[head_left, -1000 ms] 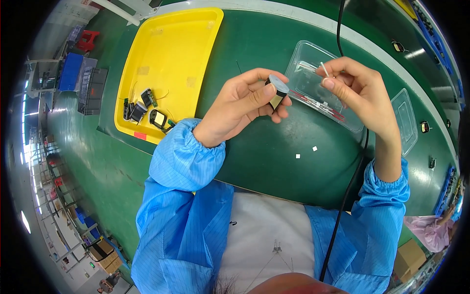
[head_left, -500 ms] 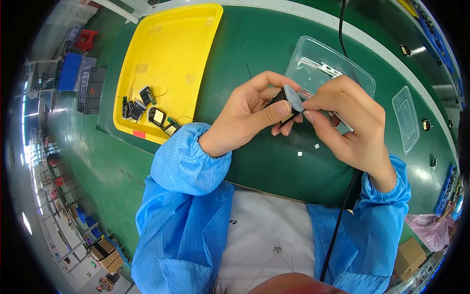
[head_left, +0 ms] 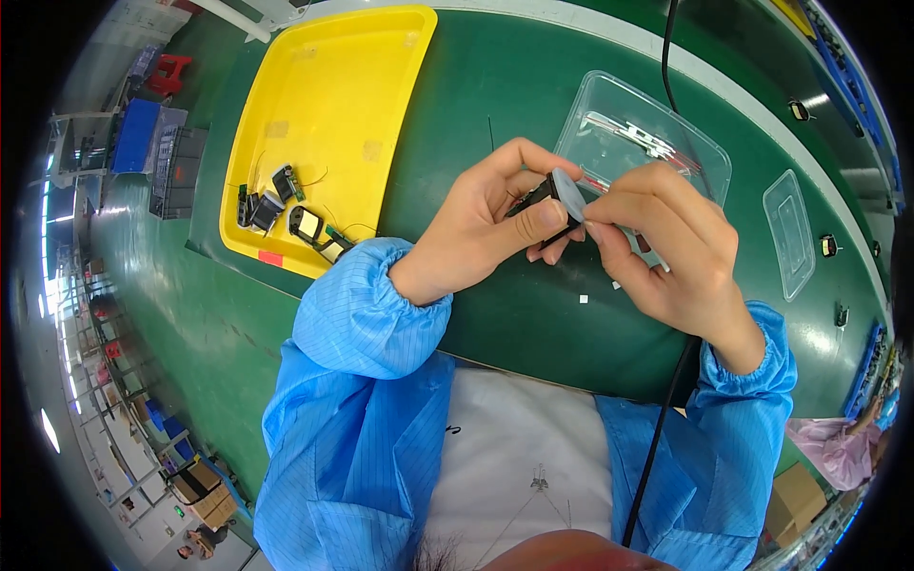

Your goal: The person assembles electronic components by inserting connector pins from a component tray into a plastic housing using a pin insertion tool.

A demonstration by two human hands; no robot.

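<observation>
Over the middle of the green counter (head_left: 533,314), my left hand (head_left: 495,224) pinches a small black part (head_left: 541,195) while my right hand (head_left: 666,243) presses a pale round disc (head_left: 569,197) onto its face; I judge it best kept square, with light pressure. A clear tub (head_left: 705,157) behind holds thin metal pieces (head_left: 638,138). A yellow tray (head_left: 333,105) toward the left edge carries several black parts (head_left: 286,209).

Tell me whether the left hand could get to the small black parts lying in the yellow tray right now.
Probably not at once: the left hand is pinching a small black part. Nothing lies between it and the black parts in the yellow tray.
</observation>
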